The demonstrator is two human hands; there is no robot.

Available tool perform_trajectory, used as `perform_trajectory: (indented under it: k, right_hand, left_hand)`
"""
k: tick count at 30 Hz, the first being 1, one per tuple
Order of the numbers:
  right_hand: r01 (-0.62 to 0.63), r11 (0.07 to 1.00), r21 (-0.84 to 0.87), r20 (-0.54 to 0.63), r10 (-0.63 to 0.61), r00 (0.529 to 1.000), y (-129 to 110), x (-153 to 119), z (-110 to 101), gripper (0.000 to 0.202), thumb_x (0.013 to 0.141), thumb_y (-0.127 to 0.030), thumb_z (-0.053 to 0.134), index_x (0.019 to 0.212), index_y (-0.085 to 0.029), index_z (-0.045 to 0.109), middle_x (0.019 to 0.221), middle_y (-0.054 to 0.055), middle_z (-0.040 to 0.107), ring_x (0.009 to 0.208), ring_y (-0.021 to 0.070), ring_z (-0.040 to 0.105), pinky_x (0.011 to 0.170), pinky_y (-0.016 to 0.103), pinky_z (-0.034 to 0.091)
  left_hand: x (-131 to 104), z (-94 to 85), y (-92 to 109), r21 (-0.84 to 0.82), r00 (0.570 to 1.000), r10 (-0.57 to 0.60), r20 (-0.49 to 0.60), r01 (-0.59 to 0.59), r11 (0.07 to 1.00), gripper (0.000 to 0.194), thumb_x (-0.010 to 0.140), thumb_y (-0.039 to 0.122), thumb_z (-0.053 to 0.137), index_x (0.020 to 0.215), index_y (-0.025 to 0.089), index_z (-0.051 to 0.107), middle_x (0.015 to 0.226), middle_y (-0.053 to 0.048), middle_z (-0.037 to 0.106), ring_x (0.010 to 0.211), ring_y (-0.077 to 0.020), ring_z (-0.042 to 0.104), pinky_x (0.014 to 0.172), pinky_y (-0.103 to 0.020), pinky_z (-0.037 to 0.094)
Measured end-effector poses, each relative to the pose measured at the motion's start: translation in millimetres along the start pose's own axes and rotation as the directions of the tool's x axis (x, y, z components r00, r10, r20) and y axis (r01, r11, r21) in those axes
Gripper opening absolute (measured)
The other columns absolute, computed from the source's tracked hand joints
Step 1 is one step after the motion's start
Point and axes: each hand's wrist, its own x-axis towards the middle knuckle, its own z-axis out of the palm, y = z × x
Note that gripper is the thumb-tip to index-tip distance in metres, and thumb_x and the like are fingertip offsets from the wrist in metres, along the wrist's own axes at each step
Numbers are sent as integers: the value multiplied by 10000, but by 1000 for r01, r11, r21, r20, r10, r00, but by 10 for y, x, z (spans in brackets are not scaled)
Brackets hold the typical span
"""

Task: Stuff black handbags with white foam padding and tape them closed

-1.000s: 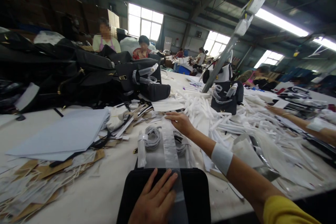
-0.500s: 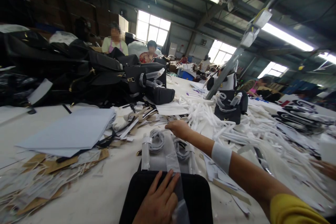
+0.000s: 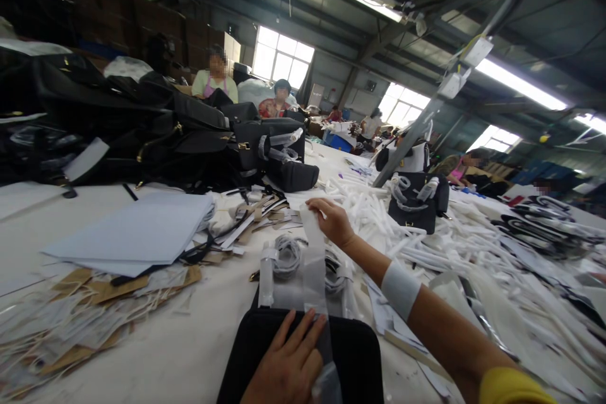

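A black bag [image 3: 356, 353] lies on the white table in front of me, its near end cut off by the frame. My left hand [image 3: 290, 363] rests flat on it, fingers stretched over a translucent plastic strip [image 3: 313, 274]. The strip runs lengthwise along the bag, between coiled straps [image 3: 288, 257] in clear wrap at its far part. My right hand [image 3: 335, 224] pinches the strip's far end, raised past the bag. A white band [image 3: 400, 288] circles my right forearm.
Black bags [image 3: 189, 139] are heaped at the far left. White sheets [image 3: 135, 227] and a pile of tags [image 3: 89, 309] lie at left. White tubes [image 3: 364, 208] spread around another black bag [image 3: 413, 202] at right, near a slanted metal post [image 3: 409, 132]. Several people work farther back.
My right hand has moved up and slightly right, drawing the strip's end farther beyond the bag. My left hand stays on the bag. Another person's hand has left the right edge.
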Motion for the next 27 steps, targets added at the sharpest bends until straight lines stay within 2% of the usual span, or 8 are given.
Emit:
perform_trajectory:
  k: [3,5,8,11,14,19,23,27]
  right_hand:
    - [13,999,46,190,-22,982,38,-105,118,424,794,10,431,1048,-186,709,1076,54,744,1005,172,680,913,271,508]
    - [18,998,56,341,-36,940,71,-169,169,445,721,31,481,1006,-190,742,985,24,770,915,162,705,854,240,523]
    - [19,1000,11,501,-22,865,91,-216,149,549,688,35,487,1097,-219,750,1043,27,771,958,175,706,863,237,511]
    - [39,996,-83,599,19,801,23,-214,27,632,688,19,510,1215,-267,712,1076,67,760,987,229,700,854,288,508]
    - [81,982,-174,641,50,766,-127,-189,-131,658,714,-4,538,1296,-286,658,1088,122,742,982,276,698,826,338,511]
    - [109,959,-260,633,84,770,-334,-104,-266,518,794,-25,490,1233,-207,696,1076,192,731,1035,344,677,854,428,503]
    - [87,968,-233,636,84,767,-319,-50,-148,532,793,-8,487,1248,-206,678,1157,152,726,1093,291,666,921,362,478]
    - [56,986,-157,692,69,718,-239,-57,25,404,831,-59,522,1144,-208,729,1086,88,757,1034,232,686,891,283,481]
  left_hand:
    - [4,6,-1,7,999,1,-33,0,1000,184,919,347,578,826,189,566,1421,-89,570,1409,-243,410,1249,-419,31]
    - [8,17,-3,5,998,-1,-63,1,1000,185,938,318,540,804,192,553,1395,-86,594,1400,-234,423,1250,-416,37]
    - [15,29,-7,8,995,-9,-95,9,1000,195,954,280,506,784,192,543,1379,-84,606,1385,-224,443,1251,-420,48]
    - [21,34,-10,14,994,-7,-107,9,1000,199,954,248,486,771,193,540,1369,-81,613,1370,-219,458,1250,-422,57]
    - [23,44,-13,24,992,-7,-123,10,1000,212,957,224,473,758,193,537,1352,-73,626,1359,-214,472,1251,-418,58]
    - [24,64,-20,21,987,-10,-161,14,1000,241,975,193,445,749,189,531,1323,-68,645,1344,-208,493,1253,-417,74]
    - [23,72,-19,17,987,-25,-161,28,999,219,971,195,465,765,192,540,1320,-56,648,1333,-205,506,1255,-413,73]
    - [13,101,-15,22,984,-29,-178,33,999,190,946,176,502,762,192,544,1325,-48,645,1330,-208,510,1255,-427,81]
